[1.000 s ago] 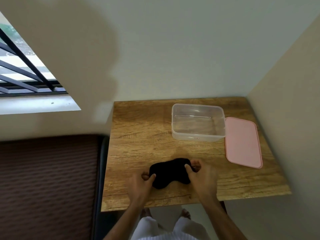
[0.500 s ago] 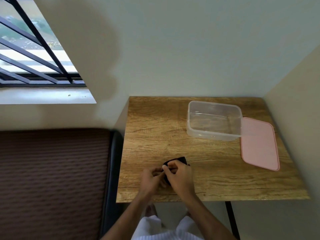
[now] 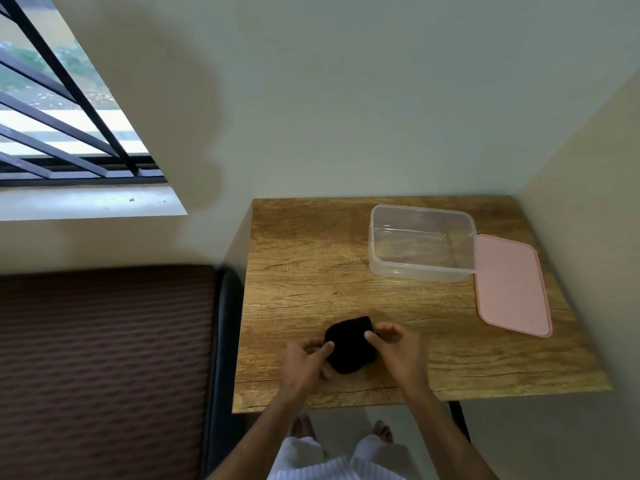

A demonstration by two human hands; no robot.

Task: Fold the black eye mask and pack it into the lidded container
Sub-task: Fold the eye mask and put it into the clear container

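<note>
Wooden table (image 3: 311, 258) in room corner, window (image 3: 52, 109) at left. Black eye mask (image 3: 349, 344) folded small, lying near front edge. Left hand (image 3: 304, 362) pinches mask's left side, fingers curled. Right hand (image 3: 398, 348) pinches right side. Clear container (image 3: 420, 268) open near back right corner, pink lid (image 3: 509, 285) flat just beside it.

the eye mask (image 3: 350, 344) lies on the table (image 3: 298, 271) near its front edge, between the left hand (image 3: 303, 358) and right hand (image 3: 398, 351). the container (image 3: 420, 242) stands behind, lid (image 3: 509, 284) touching its right side.
</note>
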